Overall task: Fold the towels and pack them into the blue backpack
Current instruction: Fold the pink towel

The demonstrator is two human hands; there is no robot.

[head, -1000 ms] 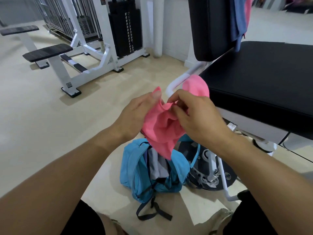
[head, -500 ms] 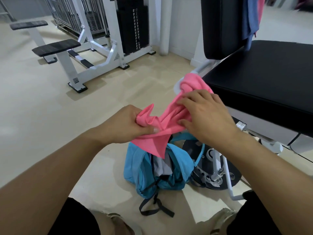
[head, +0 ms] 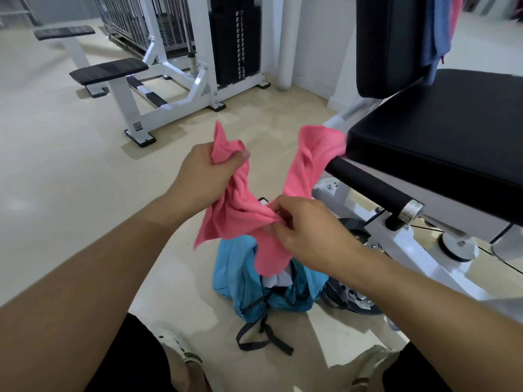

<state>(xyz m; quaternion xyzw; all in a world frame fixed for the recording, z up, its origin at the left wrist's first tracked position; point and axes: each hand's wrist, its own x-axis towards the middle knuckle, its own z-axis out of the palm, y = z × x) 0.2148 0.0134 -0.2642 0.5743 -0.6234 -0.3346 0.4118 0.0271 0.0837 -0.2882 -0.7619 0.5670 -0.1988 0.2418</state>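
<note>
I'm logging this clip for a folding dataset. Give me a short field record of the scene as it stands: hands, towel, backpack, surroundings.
left hand: grips one bunched end of the pink towel
right hand: pinches the towel's middle
pink towel: crumpled, unfolded; far end draped at the black seat pad's edge
blue backpack: on the floor, open, light cloth inside
other towels: blue towel hangs over the seat back
background: white weight machine
</note>
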